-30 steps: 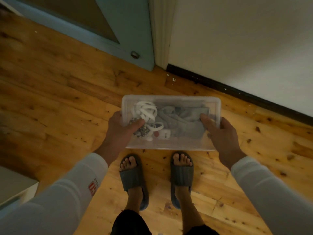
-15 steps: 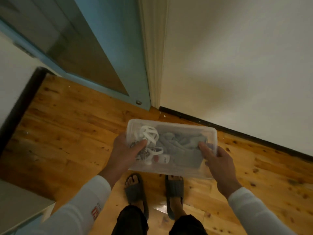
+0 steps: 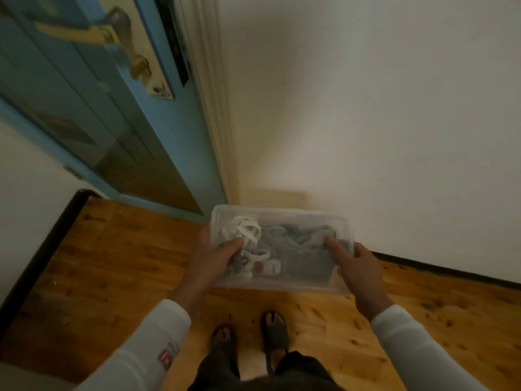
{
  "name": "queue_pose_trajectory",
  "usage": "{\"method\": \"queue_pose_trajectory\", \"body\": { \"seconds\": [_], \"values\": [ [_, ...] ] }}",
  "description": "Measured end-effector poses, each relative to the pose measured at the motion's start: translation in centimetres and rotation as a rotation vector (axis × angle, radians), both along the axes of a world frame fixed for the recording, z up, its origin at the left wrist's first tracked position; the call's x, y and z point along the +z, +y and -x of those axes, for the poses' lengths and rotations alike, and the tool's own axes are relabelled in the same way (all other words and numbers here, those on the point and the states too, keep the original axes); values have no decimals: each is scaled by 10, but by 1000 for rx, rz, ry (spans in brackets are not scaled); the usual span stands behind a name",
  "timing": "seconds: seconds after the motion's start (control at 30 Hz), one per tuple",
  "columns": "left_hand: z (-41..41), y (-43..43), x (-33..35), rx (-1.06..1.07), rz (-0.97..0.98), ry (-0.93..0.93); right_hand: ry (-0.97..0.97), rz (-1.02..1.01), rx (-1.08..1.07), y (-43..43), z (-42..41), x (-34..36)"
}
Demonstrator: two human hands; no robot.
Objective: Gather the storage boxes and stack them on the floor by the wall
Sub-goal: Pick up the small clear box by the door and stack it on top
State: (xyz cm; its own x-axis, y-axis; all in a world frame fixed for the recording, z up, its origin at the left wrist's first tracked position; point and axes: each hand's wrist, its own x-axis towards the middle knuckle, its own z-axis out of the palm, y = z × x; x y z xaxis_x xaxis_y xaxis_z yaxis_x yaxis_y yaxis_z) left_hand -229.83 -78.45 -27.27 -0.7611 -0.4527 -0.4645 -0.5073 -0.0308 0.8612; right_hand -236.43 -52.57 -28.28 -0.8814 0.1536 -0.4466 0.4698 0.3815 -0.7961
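I hold a clear plastic storage box (image 3: 296, 221) in front of me, above the wooden floor and close to the white wall (image 3: 380, 122). Inside it lie grey cloth and coiled white cables. My left hand (image 3: 210, 259) grips its left end, thumb over the rim onto the cables. My right hand (image 3: 358, 268) grips its right end, fingers reaching inside onto the cloth. The box is level and lidless. No other storage box is in view.
A blue door (image 3: 112, 117) with a metal handle (image 3: 132, 49) stands at the left, next to a cream door frame (image 3: 214, 108). A black skirting board (image 3: 451, 268) runs along the wall's foot. The wooden floor (image 3: 112, 263) spreads left; my feet in dark slippers (image 3: 275, 331) stand below the box.
My view has tilted upward, so the door handle and more wall show. The box has risen with both hands still on it and sits nearer the wall.
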Motion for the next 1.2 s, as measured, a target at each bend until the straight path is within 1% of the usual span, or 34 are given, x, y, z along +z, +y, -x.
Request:
{"method": "queue_pose_trajectory", "body": {
  "seconds": [0.13, 0.27, 0.33, 0.4, 0.53, 0.67, 0.8, 0.87, 0.93, 1.0, 1.2],
  "values": [
    [17, 15, 35, -68, 9, 13, 55, -30, -73, 22, -11, 41],
    [36, 38, 67, -251, -14, 70, 96, -31, -223, 52, -34, 74],
    [42, 47, 77, -305, -2, 65, 103, -36, -246, 63, -44, 83],
    [49, 65, 87, -402, -4, 62, 138, -39, -341, 80, -61, 96],
    [62, 99, 103, -582, -38, 44, 165, -46, -447, 104, -96, 113],
    [66, 156, 116, -765, -118, 30, 199, -79, -647, 136, -145, 125],
    [58, 211, 123, -935, -141, 55, 218, -124, -800, 165, -190, 133],
    [45, 253, 129, -1046, -145, 54, 244, -134, -911, 187, -224, 140],
    [43, 266, 131, -1068, -149, 38, 237, -139, -924, 195, -231, 142],
    [25, 310, 138, -1163, -156, 41, 241, -133, -1023, 221, -264, 146],
    [-24, 416, 155, -1371, -137, 6, 214, -145, -1174, 290, -342, 153]
  ]
}}
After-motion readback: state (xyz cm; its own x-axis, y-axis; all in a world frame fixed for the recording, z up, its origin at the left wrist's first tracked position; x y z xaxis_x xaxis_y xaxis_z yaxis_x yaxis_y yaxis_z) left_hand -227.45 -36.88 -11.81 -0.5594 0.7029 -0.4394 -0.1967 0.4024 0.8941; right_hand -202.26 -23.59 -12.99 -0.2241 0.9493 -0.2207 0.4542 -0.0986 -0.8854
